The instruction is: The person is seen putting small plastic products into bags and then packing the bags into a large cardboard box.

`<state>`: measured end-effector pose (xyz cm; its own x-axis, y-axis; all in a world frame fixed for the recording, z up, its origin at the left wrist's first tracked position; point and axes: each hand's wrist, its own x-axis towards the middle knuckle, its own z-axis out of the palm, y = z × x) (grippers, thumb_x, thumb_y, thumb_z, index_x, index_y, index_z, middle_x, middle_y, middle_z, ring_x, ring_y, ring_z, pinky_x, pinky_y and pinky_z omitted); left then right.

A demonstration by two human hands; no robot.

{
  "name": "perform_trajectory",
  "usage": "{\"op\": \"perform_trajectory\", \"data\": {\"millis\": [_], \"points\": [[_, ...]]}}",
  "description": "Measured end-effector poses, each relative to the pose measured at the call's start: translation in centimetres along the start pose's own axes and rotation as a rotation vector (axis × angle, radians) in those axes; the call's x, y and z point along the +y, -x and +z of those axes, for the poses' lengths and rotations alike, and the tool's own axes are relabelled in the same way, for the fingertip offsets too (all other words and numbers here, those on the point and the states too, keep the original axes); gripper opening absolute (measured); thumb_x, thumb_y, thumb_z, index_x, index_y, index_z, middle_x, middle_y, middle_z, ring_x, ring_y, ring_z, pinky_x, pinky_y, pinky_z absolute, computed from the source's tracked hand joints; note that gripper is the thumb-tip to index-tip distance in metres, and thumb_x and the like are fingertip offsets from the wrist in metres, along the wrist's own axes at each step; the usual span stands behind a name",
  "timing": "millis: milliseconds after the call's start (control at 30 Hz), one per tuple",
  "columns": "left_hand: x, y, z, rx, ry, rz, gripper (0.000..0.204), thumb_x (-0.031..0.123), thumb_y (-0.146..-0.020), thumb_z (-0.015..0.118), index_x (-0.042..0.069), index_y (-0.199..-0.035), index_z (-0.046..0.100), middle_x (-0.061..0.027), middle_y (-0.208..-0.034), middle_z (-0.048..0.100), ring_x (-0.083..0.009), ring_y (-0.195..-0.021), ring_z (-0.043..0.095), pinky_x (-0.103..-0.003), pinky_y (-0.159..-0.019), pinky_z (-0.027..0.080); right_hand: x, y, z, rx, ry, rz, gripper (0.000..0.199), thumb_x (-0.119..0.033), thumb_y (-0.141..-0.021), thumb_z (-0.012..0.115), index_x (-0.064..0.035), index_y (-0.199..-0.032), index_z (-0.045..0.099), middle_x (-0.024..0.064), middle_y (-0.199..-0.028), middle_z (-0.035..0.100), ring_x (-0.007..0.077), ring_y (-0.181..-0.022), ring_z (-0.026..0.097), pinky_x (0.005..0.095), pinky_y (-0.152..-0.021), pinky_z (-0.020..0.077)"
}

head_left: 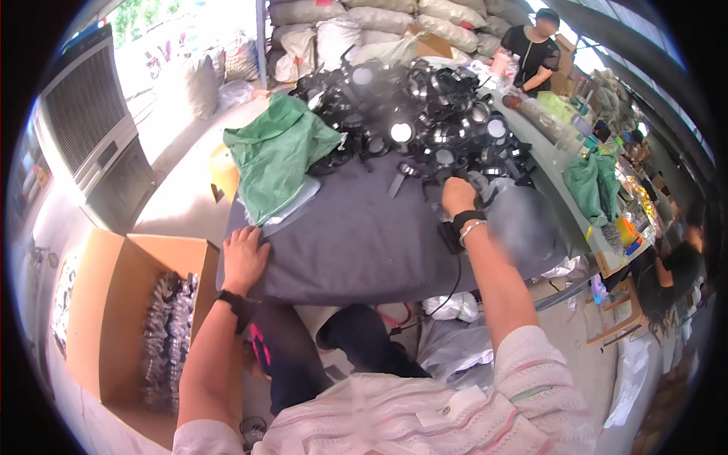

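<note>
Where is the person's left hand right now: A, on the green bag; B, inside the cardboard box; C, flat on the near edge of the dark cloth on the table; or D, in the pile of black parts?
C: the left hand lies flat on the near edge of the dark cloth, apart from the green bag, while the right hand reaches the pile of black parts.

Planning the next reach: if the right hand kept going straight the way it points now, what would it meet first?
The right hand points up the table into the pile of black round parts with straps. It would meet the nearest of those pieces almost at once; its fingertips look already among them, though depth is unclear.
</note>
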<state>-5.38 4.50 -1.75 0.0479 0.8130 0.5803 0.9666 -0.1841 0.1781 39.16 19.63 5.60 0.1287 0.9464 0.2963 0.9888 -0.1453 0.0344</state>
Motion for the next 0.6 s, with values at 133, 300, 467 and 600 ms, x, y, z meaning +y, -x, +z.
{"op": "perform_trajectory", "data": {"millis": [133, 300, 467, 600], "points": [[-0.5, 1.0, -0.6, -0.022, 0.002, -0.047, 0.039, 0.024, -0.079, 0.065, 0.004, -0.113, 0.061, -0.0106, -0.118, 0.060, -0.0292, -0.112, 0.051, -0.043, -0.094, 0.037, -1.1, 1.1, -2.6, 0.002, -0.374, -0.101, 0.023, -0.019, -0.079, 0.064, 0.0001, -0.093, 0.066, 0.0257, -0.097, 0.065, 0.0408, -0.094, 0.063, 0.0464, -0.082, 0.0502], [-0.8, 1.7, -0.6, -0.031, 0.014, -0.047, 0.038, 0.024, -0.079, 0.065, 0.005, -0.111, 0.061, -0.0114, -0.117, 0.060, -0.0294, -0.111, 0.052, -0.042, -0.095, 0.037, -3.5, 3.4, -4.8, 0.031, -0.776, -0.321, 0.028, -0.022, -0.075, 0.067, 0.0031, -0.087, 0.062, 0.0221, -0.080, 0.065, 0.0373, -0.077, 0.063, 0.0431, -0.070, 0.0488], [-1.2, 2.2, 0.0, -0.015, -0.011, -0.029, 0.039, 0.025, -0.080, 0.064, 0.005, -0.113, 0.061, -0.0107, -0.116, 0.061, -0.0288, -0.111, 0.052, -0.043, -0.094, 0.038, -7.1, 6.4, -4.0, -0.372, -1.292, -0.292, 0.018, -0.012, -0.080, 0.065, 0.0049, -0.083, 0.062, 0.0032, -0.067, 0.058, 0.0096, -0.060, 0.050, 0.0287, -0.053, 0.0416], [-0.2, 0.2, 0.1, -0.084, -0.056, -0.026, 0.039, 0.026, -0.082, 0.062, 0.006, -0.116, 0.060, -0.0094, -0.117, 0.060, -0.0286, -0.110, 0.053, -0.044, -0.092, 0.040, -6.9, 8.3, 1.6, -0.398, -1.318, -0.300, 0.015, -0.011, -0.081, 0.067, 0.0026, -0.086, 0.062, 0.0021, -0.068, 0.058, 0.0087, -0.059, 0.050, 0.0278, -0.052, 0.0423]]}}
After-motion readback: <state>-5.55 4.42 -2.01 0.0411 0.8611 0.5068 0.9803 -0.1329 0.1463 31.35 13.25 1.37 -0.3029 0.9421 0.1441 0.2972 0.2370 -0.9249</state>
